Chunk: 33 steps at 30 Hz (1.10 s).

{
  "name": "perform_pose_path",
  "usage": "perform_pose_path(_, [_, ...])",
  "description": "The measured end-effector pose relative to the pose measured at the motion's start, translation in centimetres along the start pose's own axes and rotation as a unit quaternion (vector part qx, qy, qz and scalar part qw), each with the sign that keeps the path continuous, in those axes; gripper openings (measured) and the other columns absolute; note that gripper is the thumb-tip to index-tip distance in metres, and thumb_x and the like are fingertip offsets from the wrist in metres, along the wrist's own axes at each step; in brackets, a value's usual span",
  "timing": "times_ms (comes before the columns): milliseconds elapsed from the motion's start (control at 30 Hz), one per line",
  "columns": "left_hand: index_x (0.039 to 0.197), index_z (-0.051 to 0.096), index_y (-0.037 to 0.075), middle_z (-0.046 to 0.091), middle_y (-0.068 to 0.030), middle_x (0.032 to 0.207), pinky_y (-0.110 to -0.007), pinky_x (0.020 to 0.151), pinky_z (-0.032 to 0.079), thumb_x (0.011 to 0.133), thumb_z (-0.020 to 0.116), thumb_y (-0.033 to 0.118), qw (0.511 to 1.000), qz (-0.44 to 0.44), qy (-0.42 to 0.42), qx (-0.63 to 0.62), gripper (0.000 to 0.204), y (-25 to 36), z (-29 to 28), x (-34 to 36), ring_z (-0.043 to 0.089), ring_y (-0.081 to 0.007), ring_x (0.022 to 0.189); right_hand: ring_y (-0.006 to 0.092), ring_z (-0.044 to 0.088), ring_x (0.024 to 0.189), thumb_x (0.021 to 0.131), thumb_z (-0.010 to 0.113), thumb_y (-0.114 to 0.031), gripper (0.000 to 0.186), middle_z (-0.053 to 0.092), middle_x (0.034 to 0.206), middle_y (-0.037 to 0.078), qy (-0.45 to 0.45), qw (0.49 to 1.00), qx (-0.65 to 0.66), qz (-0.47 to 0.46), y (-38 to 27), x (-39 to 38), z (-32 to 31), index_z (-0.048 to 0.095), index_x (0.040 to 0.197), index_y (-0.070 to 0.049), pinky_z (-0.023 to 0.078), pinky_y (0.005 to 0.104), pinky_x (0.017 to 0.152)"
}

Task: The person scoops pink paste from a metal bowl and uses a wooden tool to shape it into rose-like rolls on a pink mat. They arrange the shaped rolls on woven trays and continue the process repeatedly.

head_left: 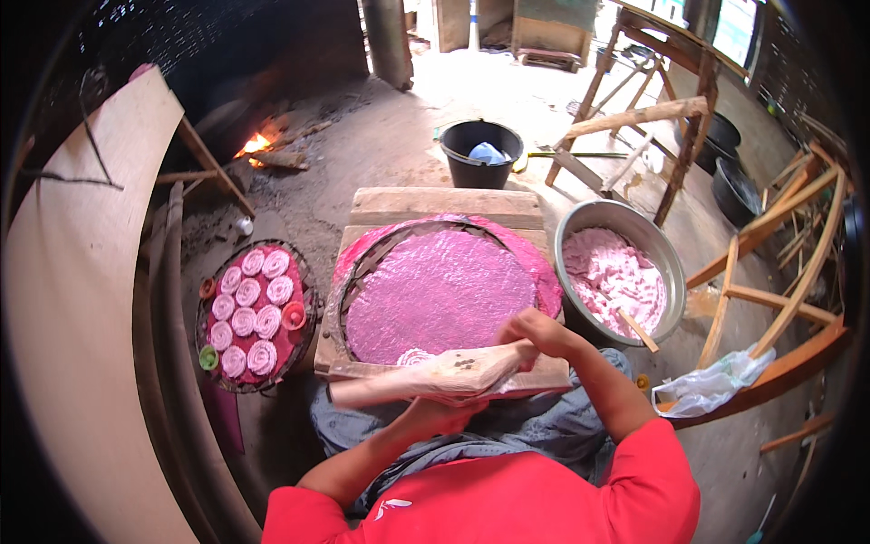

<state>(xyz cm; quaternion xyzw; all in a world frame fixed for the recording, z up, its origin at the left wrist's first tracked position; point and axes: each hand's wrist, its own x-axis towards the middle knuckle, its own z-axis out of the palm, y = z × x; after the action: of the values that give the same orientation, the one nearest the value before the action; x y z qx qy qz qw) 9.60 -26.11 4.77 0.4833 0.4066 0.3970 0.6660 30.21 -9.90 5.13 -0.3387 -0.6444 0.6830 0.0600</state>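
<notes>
A long, pale wooden press (453, 374) with a dark-specked patch lies crosswise in front of me, over the near edge of a round rack (344, 295). From below, my left hand (439, 419) closes around its middle, the fingers partly hidden. My right hand (539, 333) grips its right end with curled fingers. Pink sheeting (444, 290) with a wet sheen covers the rack. One pale pink dough swirl (415, 357) shows on the sheeting just beyond the press, partly covered by it. Under the rack is a low wooden table (444, 201).
At right, a metal basin (666, 254) holds pink dough (612, 267) and a wooden spatula (639, 331). Several dough rosettes fill a second rack (310, 317) at left. A black bucket (480, 172) stands beyond the table. Fire (256, 143) burns far left; wooden frames (689, 136) stand at right.
</notes>
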Motion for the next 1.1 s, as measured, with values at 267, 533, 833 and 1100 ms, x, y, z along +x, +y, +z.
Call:
perform_pose_path(267, [0.062, 0.037, 0.015, 0.025, 0.0072, 0.049, -0.021, 0.037, 0.020, 0.093, 0.054, 0.021, 0.768, -0.230, -0.359, -0.478, 0.035, 3.0, -0.7, 2.3, 0.026, -0.0045, 0.038, 0.0242, 0.053, 0.113, 0.093, 0.057, -0.024, 0.055, 0.052, 0.127, 0.014, 0.000, 0.868, -0.080, -0.491, -7.4, 2.0, 3.3, 0.039, 0.141, -0.004, 0.038, 0.0372, 0.104])
perform_pose_path(533, [0.111, 0.064, 0.010, 0.048, -0.0002, 0.062, -0.028, 0.045, 0.038, 0.080, 0.064, 0.012, 0.943, -0.249, -0.197, 0.104, 0.031, 8.5, -3.2, 5.9, 0.051, -0.0117, 0.054, 0.0225, 0.052, 0.052, 0.096, 0.054, -0.009, 0.032, 0.048, 0.060, 0.010, 0.073, 0.852, -0.214, -0.471, -15.3, -1.2, 5.2, 0.038, 0.124, -0.008, 0.037, 0.0406, 0.048])
perform_pose_path(833, [0.090, 0.065, 0.003, 0.060, -0.0008, 0.068, -0.032, 0.040, 0.039, 0.084, 0.070, 0.016, 0.924, 0.126, 0.154, 0.328, 0.015, 7.5, -7.7, 4.1, 0.053, -0.0135, 0.048, 0.0050, 0.031, 0.036, 0.102, 0.046, -0.027, 0.021, 0.034, 0.054, -0.006, 0.451, 0.766, 0.159, -0.429, -10.0, -4.9, -9.7, 0.049, 0.115, -0.011, 0.029, 0.0222, 0.031])
perform_pose_path(1100, [0.124, 0.053, 0.004, 0.058, -0.0091, 0.110, -0.035, 0.079, 0.049, 0.092, 0.056, 0.004, 0.682, 0.502, 0.373, 0.379, 0.032, 8.7, -3.9, 10.2, 0.056, -0.0177, 0.091, 0.0221, 0.060, 0.073, 0.100, 0.048, -0.040, 0.039, 0.062, 0.078, 0.008, 0.447, 0.712, 0.448, -0.304, -0.2, 3.1, -6.3, 0.062, 0.097, -0.004, 0.048, 0.0363, 0.075])
